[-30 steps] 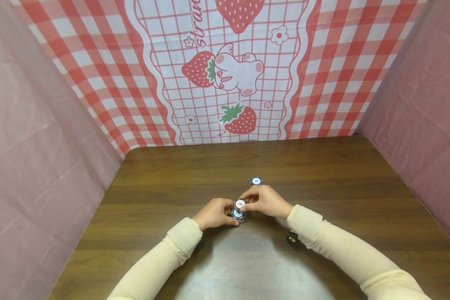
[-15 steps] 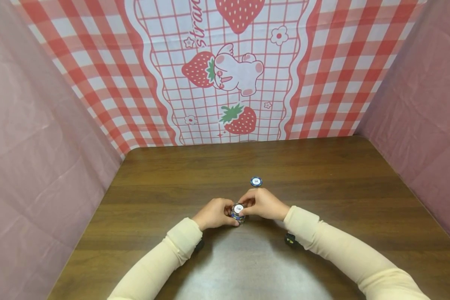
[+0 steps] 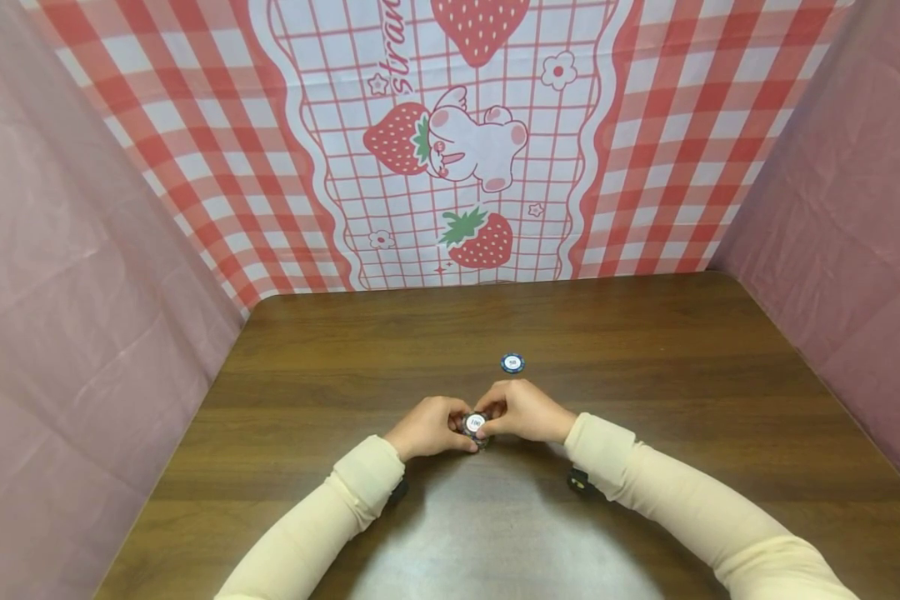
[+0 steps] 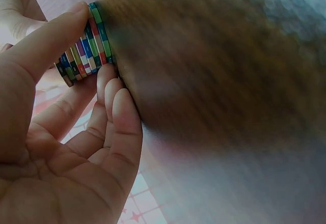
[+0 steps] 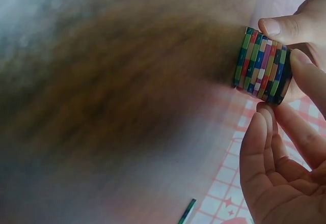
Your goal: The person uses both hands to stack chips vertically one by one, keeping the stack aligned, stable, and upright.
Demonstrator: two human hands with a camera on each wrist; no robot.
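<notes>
A stack of poker chips (image 5: 257, 63) stands on the table, its edges banded green, red, blue, purple and tan. My left hand (image 3: 427, 427) holds it from the left, the thumb on the near side and fingers on the far side. On top lies a dark chip marked 100 (image 3: 476, 422). My right hand (image 3: 528, 411) pinches this dark chip between thumb and fingers, level on the stack. In the left wrist view the left thumb lies along the side of the stack (image 4: 91, 43), and the other fingers are beneath it in the picture.
A single blue chip marked 50 (image 3: 512, 363) lies flat on the brown wooden table (image 3: 330, 350), beyond the right hand. A strawberry-print cloth (image 3: 450, 150) hangs behind the table. Pink curtains (image 3: 847, 208) close off both sides.
The right hand has moved slightly toward me and down, bringing the dark 100 chip from above the stack onto its top. The left hand has stayed in place around the stack.
</notes>
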